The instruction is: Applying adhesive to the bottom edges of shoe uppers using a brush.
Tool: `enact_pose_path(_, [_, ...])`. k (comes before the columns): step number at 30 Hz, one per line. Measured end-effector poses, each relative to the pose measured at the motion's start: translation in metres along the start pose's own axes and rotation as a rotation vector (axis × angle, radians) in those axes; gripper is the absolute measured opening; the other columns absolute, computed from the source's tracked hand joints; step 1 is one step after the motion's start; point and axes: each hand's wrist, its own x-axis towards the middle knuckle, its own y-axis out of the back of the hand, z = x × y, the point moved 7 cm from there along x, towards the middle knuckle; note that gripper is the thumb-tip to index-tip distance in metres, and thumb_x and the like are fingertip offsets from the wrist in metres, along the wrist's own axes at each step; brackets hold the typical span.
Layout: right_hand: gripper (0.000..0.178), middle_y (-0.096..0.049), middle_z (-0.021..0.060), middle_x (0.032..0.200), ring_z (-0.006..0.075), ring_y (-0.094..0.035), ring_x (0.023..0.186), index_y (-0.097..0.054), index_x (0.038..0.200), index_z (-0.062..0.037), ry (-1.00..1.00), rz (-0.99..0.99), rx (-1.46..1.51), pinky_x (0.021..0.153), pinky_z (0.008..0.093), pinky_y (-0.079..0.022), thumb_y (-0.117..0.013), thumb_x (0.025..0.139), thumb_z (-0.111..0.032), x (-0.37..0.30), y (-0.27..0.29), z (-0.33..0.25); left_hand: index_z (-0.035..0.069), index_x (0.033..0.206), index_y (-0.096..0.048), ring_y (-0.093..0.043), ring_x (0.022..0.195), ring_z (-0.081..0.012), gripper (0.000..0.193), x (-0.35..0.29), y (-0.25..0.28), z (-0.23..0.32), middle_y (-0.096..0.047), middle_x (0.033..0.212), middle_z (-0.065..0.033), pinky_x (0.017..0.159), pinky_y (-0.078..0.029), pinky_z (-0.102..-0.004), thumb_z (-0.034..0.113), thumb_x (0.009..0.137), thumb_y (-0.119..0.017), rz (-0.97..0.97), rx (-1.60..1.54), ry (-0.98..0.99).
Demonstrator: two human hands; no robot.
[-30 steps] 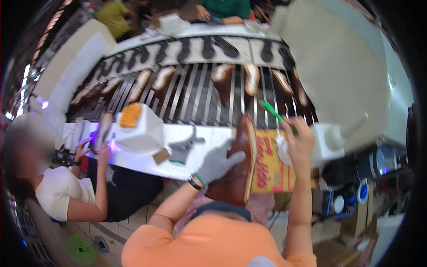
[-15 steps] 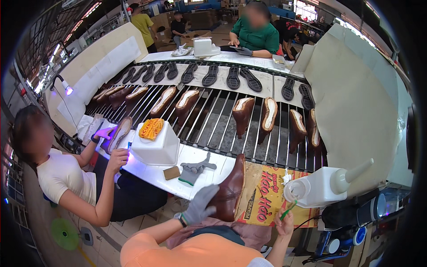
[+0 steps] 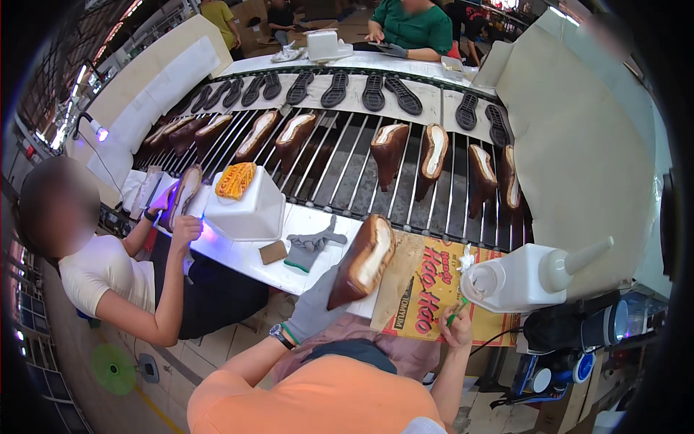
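My left hand [image 3: 312, 312], in a grey glove, grips a brown leather boot [image 3: 348, 273] from below and the left. The boot is tilted, with its pale, white-coated bottom turned up toward me. In my bare right hand [image 3: 457, 331] is a brush with a green handle [image 3: 453, 316], pinched between the fingers. The brush's tip is by the small open cup [image 3: 483, 283] on the front of a white plastic bottle [image 3: 531, 271]. Beneath the brush lies a yellow and red cardboard sheet [image 3: 412, 289].
Ahead runs a roller conveyor [image 3: 325, 184] carrying several upturned boots [image 3: 434, 160], with black soles [image 3: 373, 92] on a shelf behind. A spare grey glove [image 3: 311, 246], brown block [image 3: 272, 252] and white container [image 3: 248, 207] lie left. A co-worker [image 3: 123, 275] handles another boot; another person [image 3: 412, 32] sits opposite.
My left hand has gone from open beside the boot to gripping it, and the boot has turned so its bottom shows. My right hand has moved slightly up toward the cup with the brush.
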Motion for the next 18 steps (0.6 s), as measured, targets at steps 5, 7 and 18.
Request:
enact_pose_path(5, [0.029, -0.063, 0.0114, 0.076, 0.0121, -0.049, 0.048, -0.062, 0.093, 0.0010, -0.018, -0.088, 0.038, 0.041, 0.0207, -0.035, -0.072, 0.082, -0.023, 0.003, -0.001, 0.002, 0.003, 0.104, -0.061, -0.059, 0.076, -0.0111, 0.024, 0.012, 0.020, -0.032, -0.062, 0.085, -0.0025, 0.070, -0.047, -0.0268, 0.020, 0.088, -0.065, 0.374, -1.183, 0.671])
enact_pose_path(7, [0.028, -0.062, 0.0113, 0.076, 0.0122, -0.049, 0.048, -0.061, 0.093, 0.0006, -0.009, -0.032, 0.018, 0.040, 0.0209, -0.035, -0.072, 0.082, -0.023, 0.002, 0.005, 0.003, 0.006, 0.095, -0.063, -0.053, 0.066, -0.0051, 0.012, 0.030, 0.024, -0.028, -0.057, 0.078, 0.0042, 0.063, -0.044, -0.0227, 0.017, 0.089, -0.062, 0.452, -1.338, 0.563])
enact_pose_path(18, [0.025, -0.062, 0.0130, 0.078, 0.0144, -0.050, 0.048, -0.060, 0.099, 0.0008, -0.020, 0.017, 0.036, 0.040, 0.0215, -0.037, -0.067, 0.087, -0.021, 0.003, 0.019, 0.007, -0.001, 0.102, -0.062, -0.065, 0.074, -0.0305, 0.037, 0.234, 0.087, -0.098, -0.068, 0.081, -0.0145, 0.066, -0.048, -0.0351, 0.029, 0.083, -0.070, 0.849, -0.199, -0.041])
